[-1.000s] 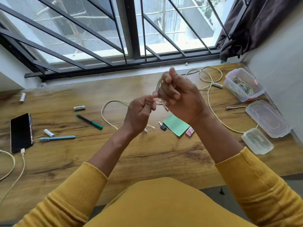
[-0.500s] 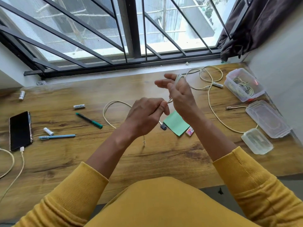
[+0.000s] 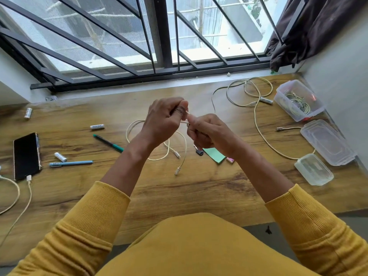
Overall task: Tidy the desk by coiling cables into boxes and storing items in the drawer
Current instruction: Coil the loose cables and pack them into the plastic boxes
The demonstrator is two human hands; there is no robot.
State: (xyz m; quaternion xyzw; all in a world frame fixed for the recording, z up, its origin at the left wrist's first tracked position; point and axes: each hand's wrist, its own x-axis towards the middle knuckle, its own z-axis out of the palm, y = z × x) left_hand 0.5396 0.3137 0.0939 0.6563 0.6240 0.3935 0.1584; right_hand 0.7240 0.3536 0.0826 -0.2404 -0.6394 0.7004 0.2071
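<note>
Above the middle of the wooden desk (image 3: 179, 192), my left hand (image 3: 163, 122) and my right hand (image 3: 209, 132) both pinch a cream cable (image 3: 185, 148). The hands meet fingertip to fingertip on a short stretch of it. Its loops hang down to the desk, and two metal plugs lie loose below my hands. A second long cream cable (image 3: 256, 108) sprawls at the back right. An open clear box (image 3: 298, 100) at the far right holds a coiled cable.
Two clear lids (image 3: 326, 142) (image 3: 313, 169) lie at the right edge. A phone (image 3: 26, 155) on a charging lead sits at the left, with several batteries, a green pen (image 3: 108, 143) and a blue pen (image 3: 71, 163). A green notepad (image 3: 216, 155) and a key lie under my right wrist.
My right hand has dropped from its raised spot and come together with my left hand. The cable's loops have slipped down and now hang to the desk with both plugs showing.
</note>
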